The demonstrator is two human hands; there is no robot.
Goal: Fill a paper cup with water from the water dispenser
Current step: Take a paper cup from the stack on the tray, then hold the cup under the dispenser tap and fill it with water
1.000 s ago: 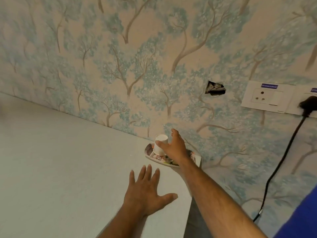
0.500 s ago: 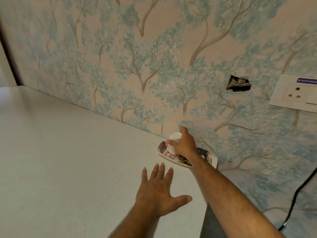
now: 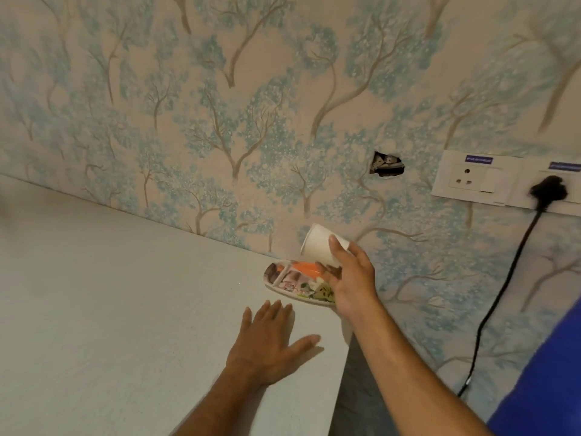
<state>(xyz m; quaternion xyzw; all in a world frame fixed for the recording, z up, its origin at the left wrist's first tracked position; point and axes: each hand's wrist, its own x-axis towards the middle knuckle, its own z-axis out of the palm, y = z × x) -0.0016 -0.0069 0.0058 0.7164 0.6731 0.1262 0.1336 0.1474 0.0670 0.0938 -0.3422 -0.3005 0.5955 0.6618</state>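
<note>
A white paper cup (image 3: 319, 245) is held tilted in the air, its base pointing up and left, just above a patterned tray (image 3: 284, 286) at the counter's back right corner. My right hand (image 3: 350, 278) is closed around the cup, thumb on its side. Lying flat on the white counter (image 3: 110, 294) in front of the tray is my left hand (image 3: 270, 344), fingers spread, holding nothing. No water dispenser is in view.
The wall with tree-pattern wallpaper runs behind the counter. It has a small hole (image 3: 386, 165), a white socket plate (image 3: 471, 177) and a black plug (image 3: 548, 191) with a cable hanging down. The counter ends at its right edge (image 3: 344, 357). An orange item (image 3: 306, 268) lies in the tray.
My right hand has lifted the cup off the tray and tipped it sideways, uncovering the orange item. The left hand stays flat on the counter. The view has shifted slightly.
</note>
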